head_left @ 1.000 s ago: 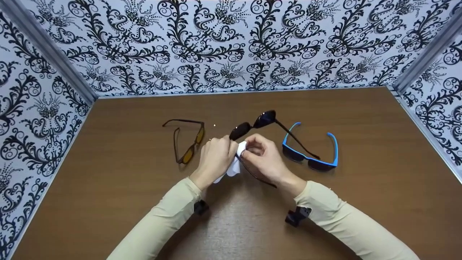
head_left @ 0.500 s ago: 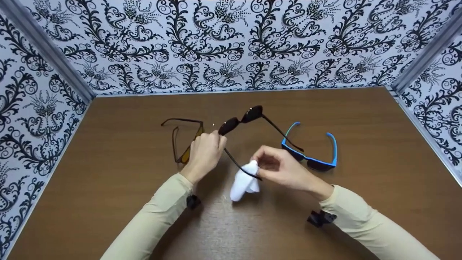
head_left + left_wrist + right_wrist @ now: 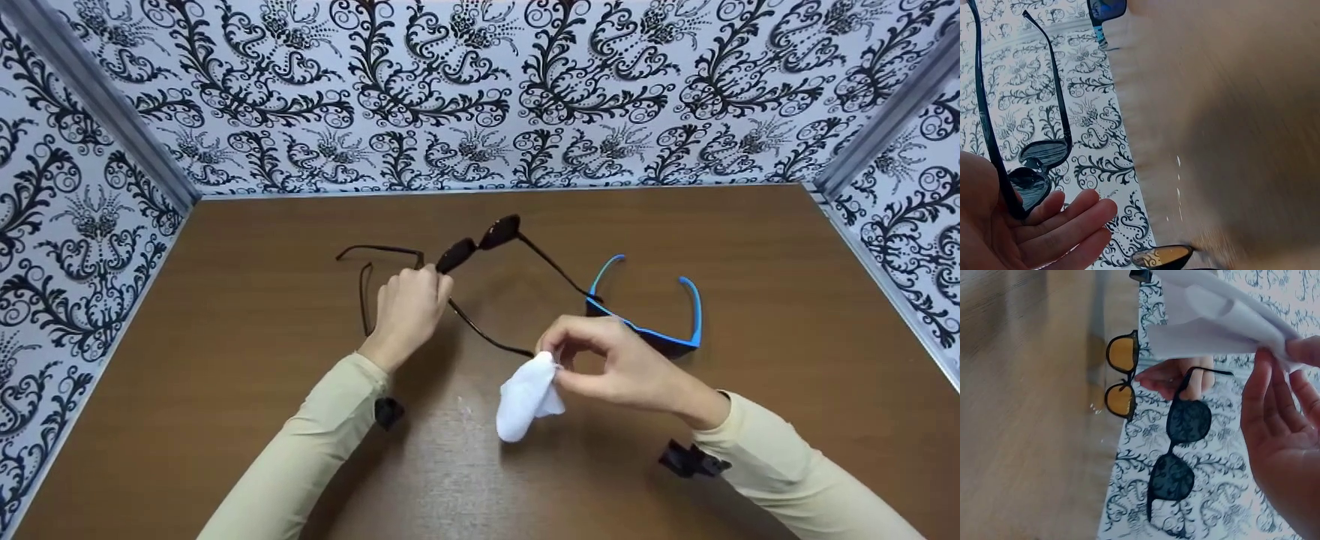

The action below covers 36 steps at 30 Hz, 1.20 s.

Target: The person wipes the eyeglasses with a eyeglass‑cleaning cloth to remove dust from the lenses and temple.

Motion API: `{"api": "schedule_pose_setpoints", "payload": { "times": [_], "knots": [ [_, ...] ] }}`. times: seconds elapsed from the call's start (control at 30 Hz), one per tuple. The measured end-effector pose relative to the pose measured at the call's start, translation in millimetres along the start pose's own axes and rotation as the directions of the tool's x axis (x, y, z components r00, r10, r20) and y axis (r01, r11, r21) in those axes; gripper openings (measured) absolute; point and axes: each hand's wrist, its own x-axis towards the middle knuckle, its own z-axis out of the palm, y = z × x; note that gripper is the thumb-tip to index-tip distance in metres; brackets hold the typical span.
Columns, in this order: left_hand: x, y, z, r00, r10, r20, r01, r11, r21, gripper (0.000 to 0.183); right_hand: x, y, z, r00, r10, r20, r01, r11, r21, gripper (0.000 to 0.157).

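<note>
Black sunglasses (image 3: 499,232) with dark lenses are held up above the table by my left hand (image 3: 409,311), which pinches them at one outer corner. Their temples are unfolded; one tip reaches near my right fingers, and I cannot tell if it touches. In the left wrist view the thumb and fingers (image 3: 1069,233) close around the frame's corner. My right hand (image 3: 626,371) pinches a white cloth (image 3: 525,401) between thumb and fingertips, and it hangs down over the table. In the right wrist view the cloth (image 3: 1207,320) hangs in folds, apart from the lenses.
Glasses with amber lenses (image 3: 1121,354) lie on the table, partly hidden behind my left hand in the head view. Blue-framed sunglasses (image 3: 697,315) lie at the right, partly behind my right hand. Patterned walls (image 3: 480,97) enclose the table's back and sides.
The cloth has come away from the black sunglasses, going right and toward me with my right hand. My left hand has moved left with the sunglasses.
</note>
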Motion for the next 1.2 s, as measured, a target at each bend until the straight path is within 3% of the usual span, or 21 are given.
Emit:
{"api": "schedule_pose_setpoints", "payload": {
  "times": [0.1,0.2,0.5,0.63,0.77,0.97,1.2],
  "knots": [
    [-1.9,4.4,0.7,1.000,0.006,0.015,-0.006,1.000,-0.006,0.034,4.9,3.9,5.5,0.998,-0.057,-0.019,0.053,0.985,-0.165,0.026],
    [-4.1,8.8,1.3,0.999,0.017,0.029,-0.016,1.000,-0.015,0.032,9.0,10.1,9.0,0.998,-0.069,-0.015,0.063,0.963,-0.262,0.024],
    [-11.8,19.8,2.2,0.992,0.085,0.090,-0.082,0.996,-0.039,0.031,26.6,22.7,15.5,0.997,0.065,0.030,-0.054,0.959,-0.277,0.018],
    [-14.4,24.8,5.1,0.987,0.145,0.068,-0.143,0.989,-0.034,0.031,33.3,25.9,19.1,0.998,0.063,-0.006,-0.062,0.947,-0.316,0.017],
    [-16.3,31.3,6.2,0.985,0.163,0.062,-0.163,0.987,-0.012,0.029,41.5,27.0,22.5,0.997,0.054,-0.056,-0.071,0.932,-0.356,0.016],
    [-16.7,36.6,6.1,0.982,0.177,0.065,-0.176,0.984,-0.010,0.029,48.8,27.2,28.8,0.991,0.046,-0.127,-0.101,0.873,-0.477,0.015],
    [-17.8,35.1,5.0,0.989,0.127,0.080,-0.123,0.991,-0.062,0.028,46.2,26.6,30.7,0.990,0.029,-0.135,-0.102,0.814,-0.572,0.017]
  ]
}}
